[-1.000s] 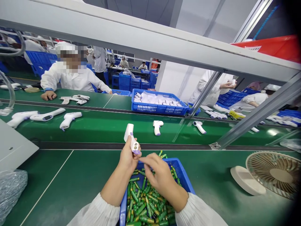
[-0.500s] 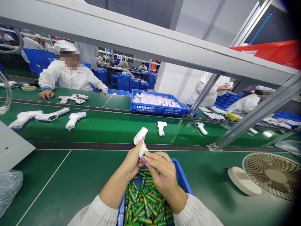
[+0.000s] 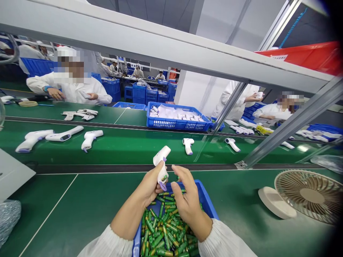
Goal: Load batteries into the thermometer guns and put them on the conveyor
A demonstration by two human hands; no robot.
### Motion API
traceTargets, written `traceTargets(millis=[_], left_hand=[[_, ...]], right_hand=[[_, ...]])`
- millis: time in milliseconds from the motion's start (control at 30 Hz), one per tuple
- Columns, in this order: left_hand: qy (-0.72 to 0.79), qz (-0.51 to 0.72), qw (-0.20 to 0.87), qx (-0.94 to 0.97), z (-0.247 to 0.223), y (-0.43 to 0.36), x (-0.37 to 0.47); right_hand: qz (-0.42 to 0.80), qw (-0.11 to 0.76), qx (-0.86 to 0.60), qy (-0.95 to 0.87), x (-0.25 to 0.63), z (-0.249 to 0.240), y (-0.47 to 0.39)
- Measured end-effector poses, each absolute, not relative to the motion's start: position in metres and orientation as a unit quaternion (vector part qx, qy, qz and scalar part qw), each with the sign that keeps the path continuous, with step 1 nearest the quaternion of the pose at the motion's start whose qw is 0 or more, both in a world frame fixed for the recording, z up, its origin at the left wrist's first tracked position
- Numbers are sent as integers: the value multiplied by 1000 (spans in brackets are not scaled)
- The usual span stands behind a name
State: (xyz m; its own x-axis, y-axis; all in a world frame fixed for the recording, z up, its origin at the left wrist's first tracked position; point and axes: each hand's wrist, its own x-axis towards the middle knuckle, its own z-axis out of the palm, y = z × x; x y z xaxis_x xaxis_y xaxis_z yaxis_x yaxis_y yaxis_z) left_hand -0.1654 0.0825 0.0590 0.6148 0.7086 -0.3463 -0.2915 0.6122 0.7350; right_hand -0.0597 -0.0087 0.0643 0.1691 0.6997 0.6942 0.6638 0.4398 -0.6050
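Observation:
A white forehead thermometer (image 3: 161,162) with purple trim is gripped in my left hand (image 3: 150,182), its head tilted up and to the right. Its handle end is open, showing battery ends (image 3: 164,177) inside, and a purple cap (image 3: 162,186) hangs at the bottom. Just right of the handle, my right hand (image 3: 189,200) is off the thermometer with thumb and fingers apart. A small green bit shows behind its fingers; whether it is held I cannot make out. Below both hands sits a blue bin (image 3: 207,200) full of green and gold batteries (image 3: 166,228).
Several thermometers, one (image 3: 188,145) among them, lie on the green conveyor belt (image 3: 139,142) ahead. Beyond stands a blue crate (image 3: 178,123) of white parts. A fan (image 3: 308,196) is at right, a metal post (image 3: 284,123) behind it. A co-worker (image 3: 72,85) sits across the belt.
My right hand has drawn away from the thermometer's handle and its fingers have spread; the battery ends now show. Thermometers on the belt have shifted slightly right. The co-worker opposite has lifted their hands.

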Motion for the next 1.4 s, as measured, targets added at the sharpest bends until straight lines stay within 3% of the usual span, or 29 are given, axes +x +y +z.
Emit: traceTargets(millis=[567,633,800,1033,1200,1400], left_hand=[[338,275,809,395,66,76,-169],[381,268,748,473,66,94,-169],[552,324,437,633,55,186,-162],[626,386,327,593,52,269,-217],[678,431,345,485,68,281,-283],[569,481,516,422,76,235,-254]], right_hand=[[176,633,-497,-567,-62,51,2],[146,609,-520,-580,-63,48,2],[141,493,-574,-638,-66,43,0],[121,152,-626,-755,-67,38,-6],[127,77,-644,-751,-70,32,-1],[167,113,-608,-768,-67,36,0]])
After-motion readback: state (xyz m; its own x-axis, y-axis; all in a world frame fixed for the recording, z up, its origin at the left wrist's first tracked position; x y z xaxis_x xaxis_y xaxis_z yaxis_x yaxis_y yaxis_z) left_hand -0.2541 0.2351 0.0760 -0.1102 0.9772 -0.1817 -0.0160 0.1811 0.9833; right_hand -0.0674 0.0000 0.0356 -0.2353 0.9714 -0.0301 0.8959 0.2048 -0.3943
